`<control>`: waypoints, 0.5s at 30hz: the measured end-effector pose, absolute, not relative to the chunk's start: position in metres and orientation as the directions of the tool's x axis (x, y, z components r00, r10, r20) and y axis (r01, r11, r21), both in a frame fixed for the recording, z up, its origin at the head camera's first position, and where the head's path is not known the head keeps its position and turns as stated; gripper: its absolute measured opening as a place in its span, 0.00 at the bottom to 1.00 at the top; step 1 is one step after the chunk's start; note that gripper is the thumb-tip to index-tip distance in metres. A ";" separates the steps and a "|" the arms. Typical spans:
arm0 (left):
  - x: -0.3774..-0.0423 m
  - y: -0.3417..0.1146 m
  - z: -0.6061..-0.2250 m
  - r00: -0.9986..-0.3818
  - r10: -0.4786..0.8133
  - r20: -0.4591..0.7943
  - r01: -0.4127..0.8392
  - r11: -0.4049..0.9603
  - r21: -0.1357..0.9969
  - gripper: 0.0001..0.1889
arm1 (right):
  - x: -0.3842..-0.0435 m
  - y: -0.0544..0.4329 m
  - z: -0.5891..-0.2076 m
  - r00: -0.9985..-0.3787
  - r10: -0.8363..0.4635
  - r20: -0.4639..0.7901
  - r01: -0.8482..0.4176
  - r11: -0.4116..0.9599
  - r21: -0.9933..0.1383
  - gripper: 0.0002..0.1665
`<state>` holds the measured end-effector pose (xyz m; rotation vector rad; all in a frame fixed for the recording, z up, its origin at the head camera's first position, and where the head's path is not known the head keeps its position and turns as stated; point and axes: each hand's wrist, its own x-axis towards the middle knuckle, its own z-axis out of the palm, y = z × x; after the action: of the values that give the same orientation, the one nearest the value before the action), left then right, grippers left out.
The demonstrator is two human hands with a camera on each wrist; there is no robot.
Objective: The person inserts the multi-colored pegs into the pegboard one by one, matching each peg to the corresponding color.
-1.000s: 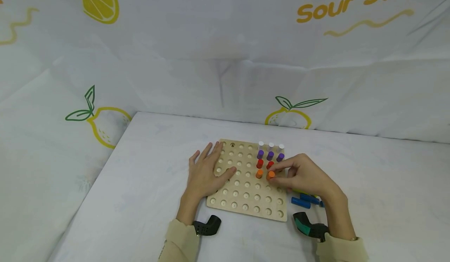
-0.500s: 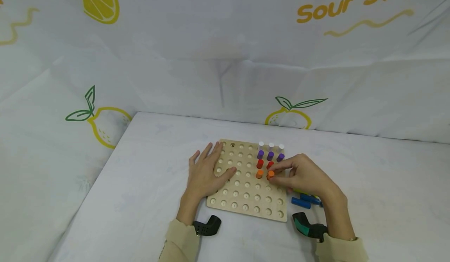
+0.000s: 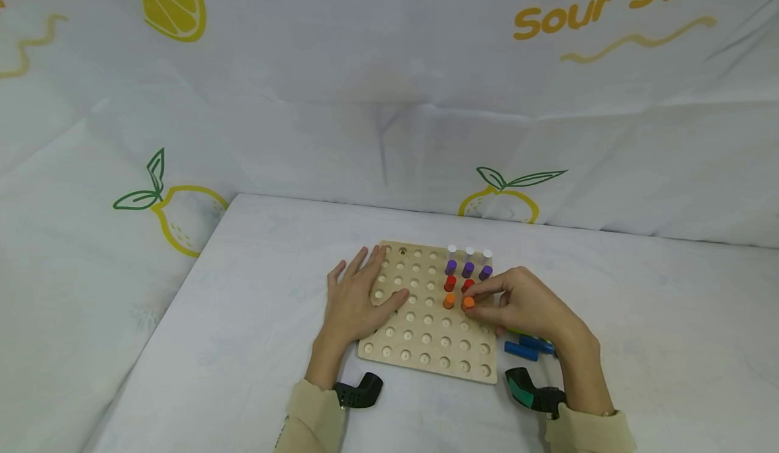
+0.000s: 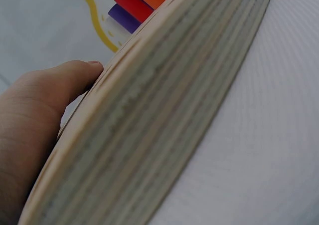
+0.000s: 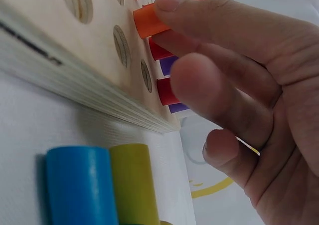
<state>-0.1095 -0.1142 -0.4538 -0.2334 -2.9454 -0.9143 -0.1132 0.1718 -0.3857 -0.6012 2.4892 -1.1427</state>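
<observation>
A wooden peg board (image 3: 426,358) with rows of round holes lies on the white cloth. My left hand (image 3: 356,307) rests flat on its left side with fingers spread, the thumb (image 4: 75,80) lying over the top in the left wrist view. With thumb and forefinger, my right hand (image 3: 523,304) pinches an upright orange peg (image 3: 468,303) at a hole; its lower end is right at the board in the right wrist view. Another orange peg (image 3: 448,301) stands to its left. Behind them are red pegs (image 3: 450,283), purple pegs (image 3: 468,270) and white pegs (image 3: 452,251).
Loose blue pegs (image 3: 521,351) lie on the cloth right of the board, under my right wrist. A yellow-green peg (image 5: 133,185) lies beside a blue one in the right wrist view. Behind the table hangs a white curtain (image 3: 304,135) with lemon prints.
My right hand has shifted very slightly left, with the orange peg still pinched at the same hole. The left hand stays where it was.
</observation>
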 end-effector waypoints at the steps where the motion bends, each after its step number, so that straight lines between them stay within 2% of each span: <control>1: -0.109 -0.114 -0.454 -0.987 0.129 0.090 0.158 0.814 0.559 0.47 | -0.113 0.172 -0.386 -0.853 -0.508 -0.121 -0.240 0.588 -0.772 0.09; 15: -0.109 -0.114 -0.452 -0.988 0.128 0.084 0.153 0.810 0.567 0.47 | -0.113 0.171 -0.387 -0.867 -0.488 -0.103 -0.277 0.641 -0.716 0.08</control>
<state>-0.1088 -0.1140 -0.4518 -0.2296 -2.9489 -0.9290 -0.1131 0.1709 -0.3866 -0.6161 2.5766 -1.0529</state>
